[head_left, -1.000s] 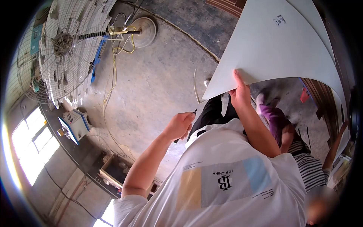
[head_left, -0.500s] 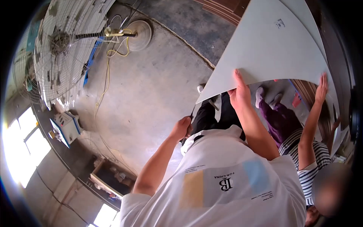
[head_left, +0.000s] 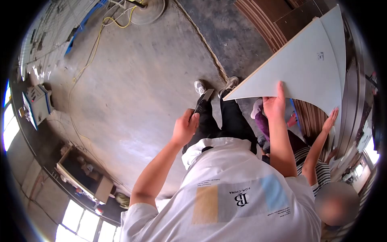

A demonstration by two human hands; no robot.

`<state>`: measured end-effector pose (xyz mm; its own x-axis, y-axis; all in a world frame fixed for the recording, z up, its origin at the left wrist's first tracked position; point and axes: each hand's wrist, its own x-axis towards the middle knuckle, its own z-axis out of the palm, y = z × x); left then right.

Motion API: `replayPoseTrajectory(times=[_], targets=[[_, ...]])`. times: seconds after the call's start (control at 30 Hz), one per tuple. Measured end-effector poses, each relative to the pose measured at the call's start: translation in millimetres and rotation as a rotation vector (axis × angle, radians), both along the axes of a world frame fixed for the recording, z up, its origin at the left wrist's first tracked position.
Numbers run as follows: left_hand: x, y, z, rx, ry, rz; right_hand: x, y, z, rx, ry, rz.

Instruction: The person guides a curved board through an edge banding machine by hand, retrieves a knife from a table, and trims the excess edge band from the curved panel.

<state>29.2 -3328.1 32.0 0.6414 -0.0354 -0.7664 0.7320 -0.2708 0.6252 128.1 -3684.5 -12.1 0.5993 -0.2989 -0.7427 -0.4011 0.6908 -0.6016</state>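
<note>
My left hand point(head_left: 186, 127) is closed round the dark handle of a knife point(head_left: 207, 96), whose flat grey blade points up and away from me. A large white panel point(head_left: 290, 68) with a curved near edge and a pointed left corner lies at the right. My right hand point(head_left: 275, 105) grips its curved edge, the thumb on the top face and the other fingers hidden beneath. A small printed label point(head_left: 320, 56) sits on the panel. Another white sheet point(head_left: 336, 32) shows along its far right side. A co-worker's hand point(head_left: 332, 119) rests at the panel's right corner.
The co-worker in a striped shirt point(head_left: 322, 173) stands close at my right. Brown boards point(head_left: 262, 26) are stacked beyond the panel. A yellow cable point(head_left: 93, 54) runs over the concrete floor point(head_left: 133, 80) from a round stand base point(head_left: 147, 12). At left are an open box point(head_left: 74, 169) and a white-blue box point(head_left: 37, 103).
The view has turned, and the panel with my right hand now sits further right. The knife has rotated so its flat blade faces up. The co-worker's hand stays by the panel.
</note>
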Motion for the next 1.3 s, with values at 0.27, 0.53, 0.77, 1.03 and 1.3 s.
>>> replayPoseTrajectory(times=[0.27, 0.53, 0.77, 1.03, 1.3], targets=[[0.6, 6.7, -2.7, 0.077, -0.001, -0.106, 0.0, 1.2, -0.1, -0.043, -0.028, 0.007], [-4.7, -6.3, -2.2, -0.283, 0.076, 0.126, 1.2, 3.2, -1.2, -0.045, -0.047, 0.004], [-1.3, -12.1, -1.7, -0.375, -0.041, 0.092, -3.0, 27.6, 5.9, 0.085, -0.116, -0.037], [34.4, -29.2, 14.6, -0.263, 0.07, -0.095, -0.9, 30.8, 5.9, 0.024, -0.044, -0.035], [43.6, -43.5, 8.4, -0.229, -0.181, -0.206, -0.1, 30.7, 7.0, 0.032, -0.058, -0.013]])
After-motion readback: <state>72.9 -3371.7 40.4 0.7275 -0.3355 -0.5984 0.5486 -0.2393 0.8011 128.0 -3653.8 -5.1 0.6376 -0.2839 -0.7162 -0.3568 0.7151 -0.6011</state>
